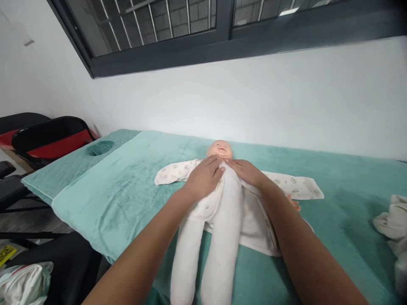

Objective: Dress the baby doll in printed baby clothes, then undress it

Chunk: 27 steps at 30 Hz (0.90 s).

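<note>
A baby doll (220, 149) lies on its back with its head toward the wall, its legs in white leggings (221, 241). Under and partly over its body is a white baby shirt (208, 206) with small printed animals, both sleeves stretched out sideways. The left front panel lies across the doll's belly; the right one is spread out flat. My left hand (206, 177) is on the doll's chest, fingers pressed together on the shirt's edge near the neck. Close beside it, my right hand (246, 171) pinches the collar area; its fingertips are partly hidden. One doll hand (294, 203) shows beyond my right forearm.
A green plush cover (127, 186) spreads over the bed, which has a face hole (99, 148) at its left end. Crumpled cloth (394, 224) lies at the right edge. Black-and-red chairs (57, 140) stand left; a bagged garment (25, 284) rests on a black seat below.
</note>
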Available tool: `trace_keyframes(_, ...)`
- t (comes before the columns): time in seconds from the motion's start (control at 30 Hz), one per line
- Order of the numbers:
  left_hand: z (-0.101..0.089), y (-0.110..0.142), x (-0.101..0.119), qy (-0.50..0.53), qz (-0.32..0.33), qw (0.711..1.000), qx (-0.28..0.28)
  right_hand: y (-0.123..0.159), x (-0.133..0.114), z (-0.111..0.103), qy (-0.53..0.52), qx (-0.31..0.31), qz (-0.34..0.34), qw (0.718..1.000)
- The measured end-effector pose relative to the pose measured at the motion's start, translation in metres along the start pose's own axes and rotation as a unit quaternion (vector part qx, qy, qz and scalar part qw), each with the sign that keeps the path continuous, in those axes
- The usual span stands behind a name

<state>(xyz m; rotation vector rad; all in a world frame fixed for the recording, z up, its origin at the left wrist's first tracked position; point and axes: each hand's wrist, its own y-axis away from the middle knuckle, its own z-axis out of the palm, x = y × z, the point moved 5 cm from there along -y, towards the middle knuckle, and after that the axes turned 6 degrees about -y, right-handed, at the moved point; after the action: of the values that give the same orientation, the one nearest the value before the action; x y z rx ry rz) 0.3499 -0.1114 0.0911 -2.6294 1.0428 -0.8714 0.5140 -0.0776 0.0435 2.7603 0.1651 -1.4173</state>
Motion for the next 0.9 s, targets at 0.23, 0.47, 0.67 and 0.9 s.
trace_keyframes(0.23, -0.007, 0.078, 0.007, 0.085, -0.037, 0.996, 0.011, 0.007, -0.001, -0.001, -0.018, 0.000, 0.028, 0.999)
trace_keyframes(0.47, -0.012, 0.175, -0.037, 0.110, -0.193, 0.973, 0.058, 0.013, -0.006, 0.001, 0.000, 0.008, 0.055, 0.998)
trace_keyframes(0.67, 0.001, 0.166, -0.044, 0.148, -0.272, 0.949, 0.051, 0.020, -0.014, -0.007, 0.029, -0.015, 0.028, 0.999)
trace_keyframes(0.9, 0.005, 0.179, -0.046, 0.168, -0.309, 0.932, 0.081, 0.031, -0.007, -0.018, -0.011, -0.196, -0.049, 0.979)
